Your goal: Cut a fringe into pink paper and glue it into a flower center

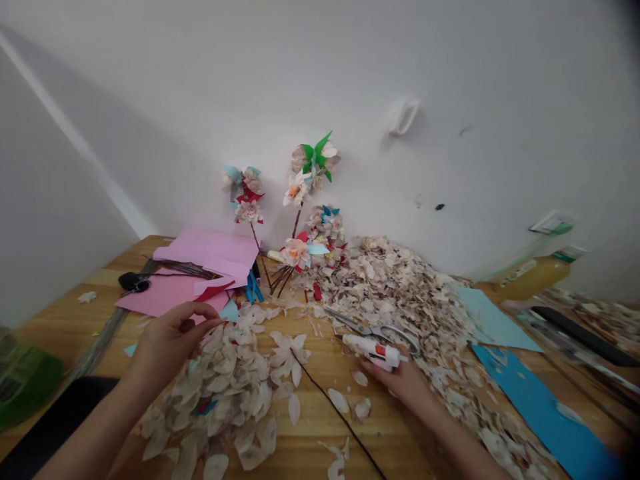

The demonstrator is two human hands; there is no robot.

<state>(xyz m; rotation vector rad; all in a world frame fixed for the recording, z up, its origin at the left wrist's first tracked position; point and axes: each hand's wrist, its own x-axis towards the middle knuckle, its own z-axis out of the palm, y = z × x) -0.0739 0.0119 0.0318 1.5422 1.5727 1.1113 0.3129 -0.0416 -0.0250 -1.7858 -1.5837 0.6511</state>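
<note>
A: What's the biggest thing there?
B: The light-brown wooden desk [320,417], running along a pale wall [200,100].
A: And on it, with the clock centred mid-view?
B: A broad heap of dry, cream-beige petals [395,287] at four o'clock. Farther out that way lies a long bright-blue paper sheet [540,407]. A smaller pile of pale petals [225,380] sits at seven, and overlapping pink paper sheets [205,250] at nine.
A: Anything upright?
B: Petal flowers with green, red and blue paper leaves [300,193], on brown stems, just off centre by the wall.
A: Smaller still?
B: A single pale petal flower on a thin dark stem [290,355] lies at six, between the hands. Grey metal scissors [360,326] lie at five, beside the heap.
A: The hands?
B: The left hand [175,340], at eight, is over the smaller pile, thumb and forefinger brought close. I can't tell whether those fingers meet or hold anything. The right hand [397,377], at five, has its fingers curled around a white plastic glue gun with red markings [373,350], just nearer than the scissors.
</note>
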